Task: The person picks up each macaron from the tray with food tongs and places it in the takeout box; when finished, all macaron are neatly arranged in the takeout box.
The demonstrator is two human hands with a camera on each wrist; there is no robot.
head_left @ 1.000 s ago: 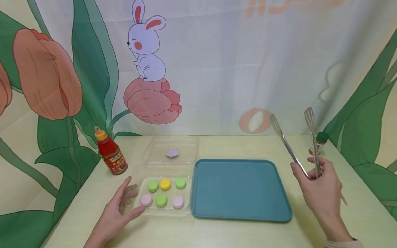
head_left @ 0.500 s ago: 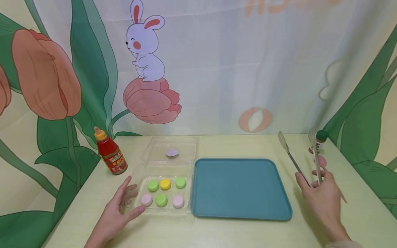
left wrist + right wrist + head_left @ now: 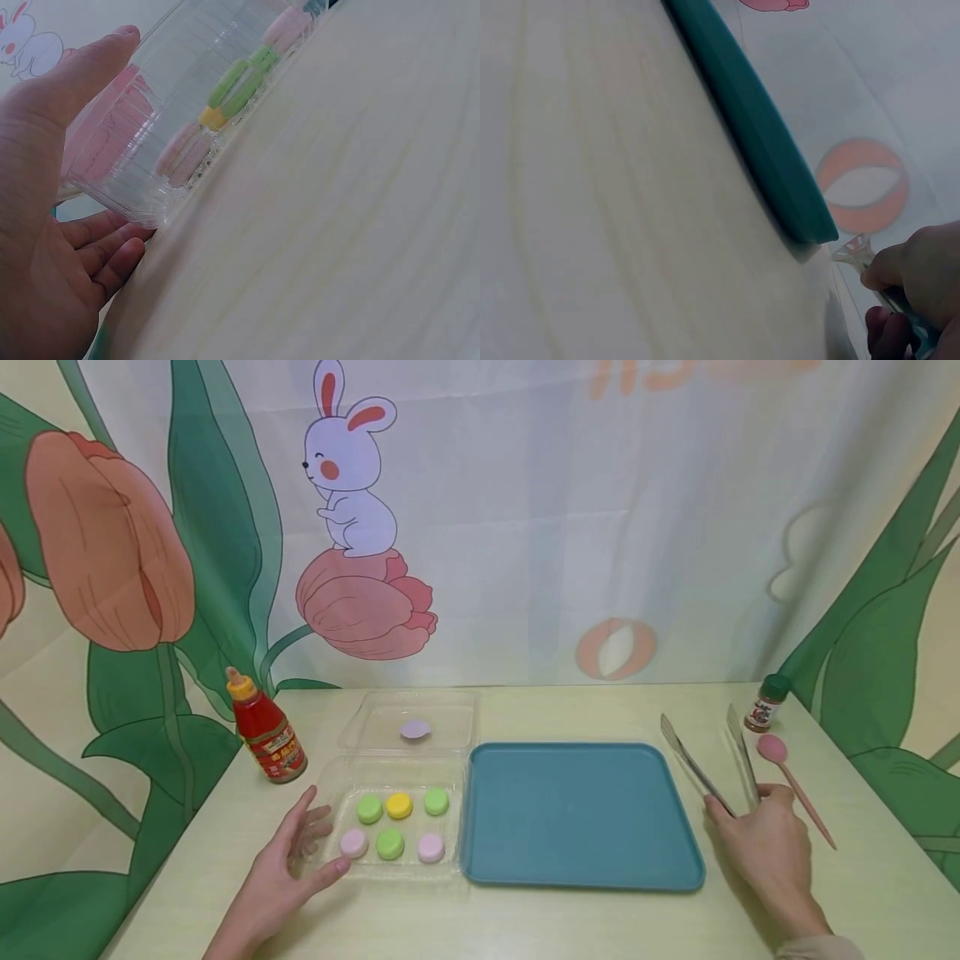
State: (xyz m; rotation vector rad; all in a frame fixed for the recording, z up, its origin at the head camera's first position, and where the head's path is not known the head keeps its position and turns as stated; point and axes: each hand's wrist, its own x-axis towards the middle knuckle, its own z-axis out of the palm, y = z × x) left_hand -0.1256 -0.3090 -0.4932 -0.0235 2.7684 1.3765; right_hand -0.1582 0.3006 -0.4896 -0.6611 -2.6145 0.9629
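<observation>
My right hand [image 3: 767, 852] grips metal tongs [image 3: 684, 752] low over the table, right of the blue-green tray [image 3: 585, 814]. The two arms of the tongs are spread apart, with nothing between their slotted tips. In the right wrist view, thumb and fingers close around the tongs beside the tray's corner. My left hand [image 3: 281, 868] lies at the left side of a clear plastic box [image 3: 397, 870], thumb and fingers spread around its corner. Inside the box sit several macarons: green [image 3: 390, 843], yellow [image 3: 399, 806] and pale pink [image 3: 431, 847]. The box's lid [image 3: 367, 727] is folded back behind it.
A red sauce bottle [image 3: 270, 735] with a yellow cap stands at the back left. A small green-capped jar [image 3: 765, 706] stands at the back right, with a pink spoon [image 3: 795, 785] lying in front of it. A printed curtain [image 3: 517, 527] hangs behind the table.
My right hand has lowered the tongs toward the table beside the tray, so the jar and pink spoon now show fully. My left hand has stayed at the box.
</observation>
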